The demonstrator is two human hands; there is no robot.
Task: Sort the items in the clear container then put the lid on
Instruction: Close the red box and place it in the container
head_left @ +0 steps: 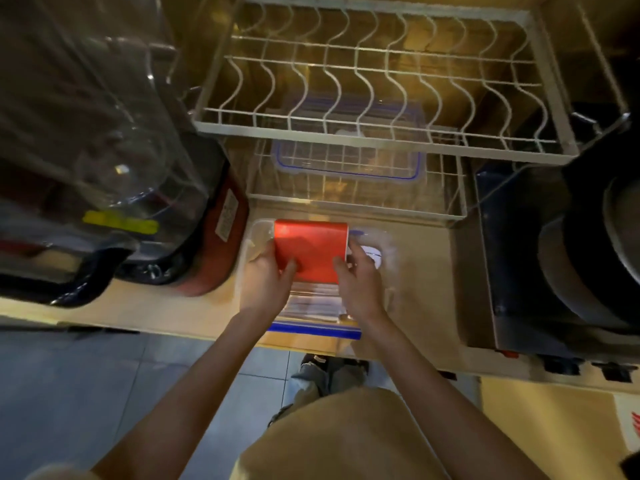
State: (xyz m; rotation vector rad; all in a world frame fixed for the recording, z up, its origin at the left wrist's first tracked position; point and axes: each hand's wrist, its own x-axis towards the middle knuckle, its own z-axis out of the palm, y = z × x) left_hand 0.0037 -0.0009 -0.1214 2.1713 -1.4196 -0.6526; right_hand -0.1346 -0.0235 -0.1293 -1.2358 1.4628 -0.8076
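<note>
A clear container with a blue clip on its near side stands on the counter in front of me. A red box sits over its middle. My left hand grips the box's left side and my right hand grips its lower right corner. A white item lies in the container to the right of the box, and clear packets lie below it. The clear lid with a blue seal rests on the lower wire shelf behind the container.
A white wire dish rack overhangs the back of the counter. A red appliance and large clear jars stand at the left. A dark stove with stacked pans is at the right. The counter edge runs in front, with tiled floor below.
</note>
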